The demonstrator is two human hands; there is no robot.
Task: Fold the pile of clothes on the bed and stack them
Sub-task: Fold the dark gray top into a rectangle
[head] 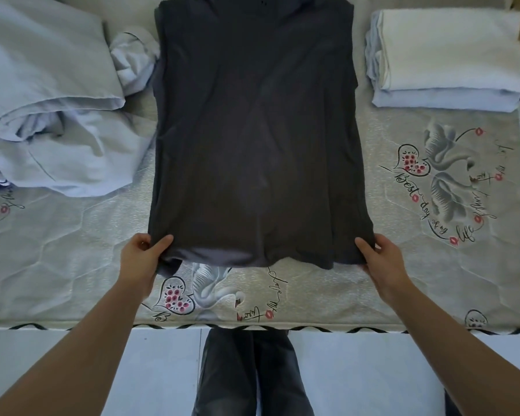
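Dark shirt point(252, 130) spread flat down the middle of the bed point(327, 295), sides folded in, hem toward the near edge. Left hand point(143, 259) pinching the near left hem corner, thumb on top of the cloth. Right hand point(382, 259) pinching the near right hem corner the same way. Pale unfolded pile point(51, 115) heaped on the bed to the left, touching the shirt's far left edge. Folded stack point(445, 61), white piece on top of pale blue, lying at the far right, apart from the shirt.
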